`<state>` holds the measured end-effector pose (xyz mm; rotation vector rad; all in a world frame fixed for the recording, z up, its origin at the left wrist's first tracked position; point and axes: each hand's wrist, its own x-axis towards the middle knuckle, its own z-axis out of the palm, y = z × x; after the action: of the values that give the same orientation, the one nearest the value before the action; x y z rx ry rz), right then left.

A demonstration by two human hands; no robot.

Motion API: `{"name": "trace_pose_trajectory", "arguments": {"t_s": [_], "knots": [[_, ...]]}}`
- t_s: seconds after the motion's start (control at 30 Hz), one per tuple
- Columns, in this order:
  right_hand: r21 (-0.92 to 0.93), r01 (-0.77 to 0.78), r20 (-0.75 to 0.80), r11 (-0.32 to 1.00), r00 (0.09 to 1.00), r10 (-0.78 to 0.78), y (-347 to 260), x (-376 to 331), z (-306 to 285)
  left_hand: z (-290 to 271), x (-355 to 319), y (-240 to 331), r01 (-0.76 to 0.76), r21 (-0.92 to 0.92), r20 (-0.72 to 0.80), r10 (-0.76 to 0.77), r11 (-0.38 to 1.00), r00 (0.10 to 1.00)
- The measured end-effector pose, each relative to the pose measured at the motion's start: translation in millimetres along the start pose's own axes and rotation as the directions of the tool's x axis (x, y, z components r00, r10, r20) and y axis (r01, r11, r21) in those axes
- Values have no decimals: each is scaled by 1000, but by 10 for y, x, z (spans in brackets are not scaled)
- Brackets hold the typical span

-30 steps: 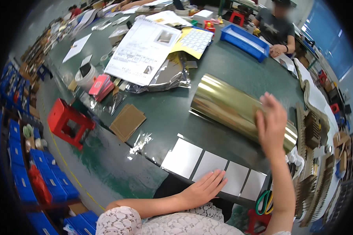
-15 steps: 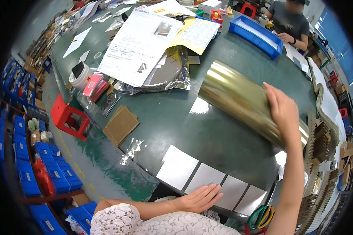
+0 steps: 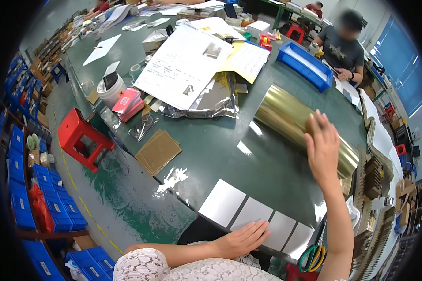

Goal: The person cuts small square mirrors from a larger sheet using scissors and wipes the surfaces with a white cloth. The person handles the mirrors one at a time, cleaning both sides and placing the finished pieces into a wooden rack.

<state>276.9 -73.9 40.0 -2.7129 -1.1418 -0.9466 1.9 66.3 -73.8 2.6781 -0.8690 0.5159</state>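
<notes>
A shiny gold-coloured roll of film or foil (image 3: 288, 112) lies slantwise on the green tabletop. On the roll's near side, toward its right end, rests my right hand (image 3: 323, 152), fingers spread and not wrapped round it. My left hand (image 3: 244, 240) lies flat, fingers stretched out, at the near table edge. Beneath and beside it is a row of pale rectangular sheets (image 3: 223, 202), set side by side with narrow gaps. A small grey piece shows by its fingertips; whether the hand touches it I cannot tell.
Scissors with green and yellow handles (image 3: 312, 258) are at the near right edge. Brown square sheets (image 3: 158, 151), white scraps (image 3: 172, 181), papers (image 3: 183, 65) and a white bucket (image 3: 111, 92) stand left. A blue tray (image 3: 305, 65) lies near a seated co-worker (image 3: 343, 51). A red stool (image 3: 82, 138) stands left.
My right hand has shifted from over the roll's right end to its near side, fingers now more spread. The roll looks slimmer. The whole view has shifted a little. My left hand stays put.
</notes>
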Motion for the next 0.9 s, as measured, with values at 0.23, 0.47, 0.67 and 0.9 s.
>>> {"name": "trace_pose_trajectory", "arguments": {"t_s": [0.23, 0.47, 0.67, 0.9], "knots": [[-90, -51, 100, 995, 993, 60, 124, -21, 282, 34, -16, 19, 11, 14, -40, -11, 1000, 999], [-51, -134, 61, 990, 989, 137, 770, 467, 660, 173, -15, 34, 17, 163, -104, 0, 986, 995], [74, -304, 132, 950, 947, 292, 1390, 873, 965, 121, 17, 33, -6, 234, -4, 7, 972, 1000], [120, -345, 84, 931, 938, 337, 1870, 1233, 1272, 75, -10, 108, 10, 299, 69, -32, 954, 997]]}}
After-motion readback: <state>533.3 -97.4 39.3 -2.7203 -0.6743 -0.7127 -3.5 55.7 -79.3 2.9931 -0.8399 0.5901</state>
